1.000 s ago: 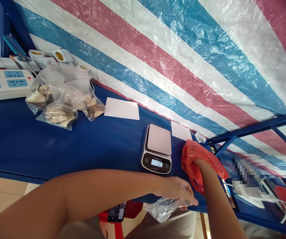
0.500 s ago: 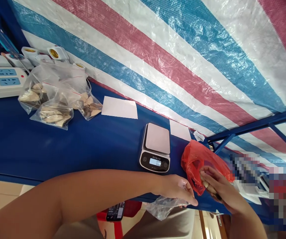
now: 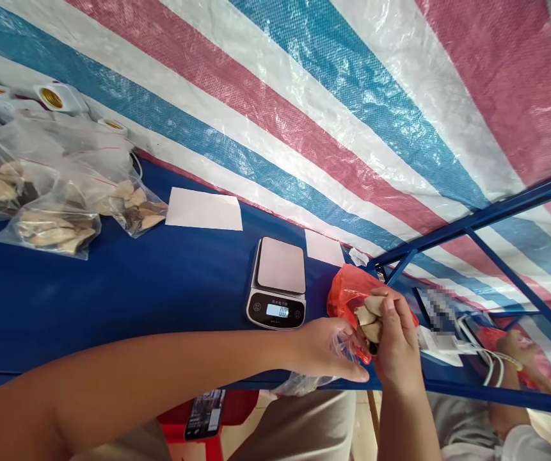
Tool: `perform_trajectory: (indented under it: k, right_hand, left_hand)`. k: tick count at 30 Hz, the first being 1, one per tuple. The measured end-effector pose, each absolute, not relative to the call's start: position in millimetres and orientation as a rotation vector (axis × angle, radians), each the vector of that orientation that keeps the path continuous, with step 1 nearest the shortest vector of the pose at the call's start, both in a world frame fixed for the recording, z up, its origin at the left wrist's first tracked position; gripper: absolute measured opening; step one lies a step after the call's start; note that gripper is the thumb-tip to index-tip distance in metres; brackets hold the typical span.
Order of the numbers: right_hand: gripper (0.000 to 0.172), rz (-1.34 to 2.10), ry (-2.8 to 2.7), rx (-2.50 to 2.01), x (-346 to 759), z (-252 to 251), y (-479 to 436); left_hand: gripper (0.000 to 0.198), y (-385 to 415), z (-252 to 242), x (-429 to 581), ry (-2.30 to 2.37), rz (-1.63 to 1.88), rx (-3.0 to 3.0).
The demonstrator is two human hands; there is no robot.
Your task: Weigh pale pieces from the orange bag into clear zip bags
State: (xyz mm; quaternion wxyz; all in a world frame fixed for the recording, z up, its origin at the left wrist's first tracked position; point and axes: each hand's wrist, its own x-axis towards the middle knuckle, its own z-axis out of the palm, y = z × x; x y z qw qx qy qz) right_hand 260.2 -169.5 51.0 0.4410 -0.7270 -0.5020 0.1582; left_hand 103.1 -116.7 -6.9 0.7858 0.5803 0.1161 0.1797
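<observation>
My left hand point(image 3: 326, 349) is closed on a clear plastic bag point(image 3: 304, 383) at the table's front edge, its thumb and fingers around the bag's mouth. In my right hand point(image 3: 395, 339) is a small handful of pale, dark-edged dried slices point(image 3: 370, 317), close beside the bag's mouth. A crumpled red plastic bag point(image 3: 345, 285) lies just behind the two hands, partly hidden by them. Left of it stands a digital kitchen scale point(image 3: 281, 266) with a bare platform, its display reading 0.0.
Several zip bags point(image 3: 59, 227) of similar slices lie at the left, near white lamp sockets point(image 3: 59, 97). Two white papers point(image 3: 204, 210) lie behind the scale. A phone point(image 3: 204, 415) rests on a red stool below. A blue frame point(image 3: 448, 221) and another person's hands point(image 3: 518, 349) are at the right.
My right hand has come up from the red bag with the slices and moved left, close to my left hand and the clear bag. The view has swung right.
</observation>
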Motion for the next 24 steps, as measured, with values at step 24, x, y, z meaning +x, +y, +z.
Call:
perform_trajectory:
  k: [24]
  right_hand:
    - [0.027,0.201,-1.398,-1.321,180,66,-140]
  left_hand:
    - [0.055,-106,0,68,0.14,0.895,1.383]
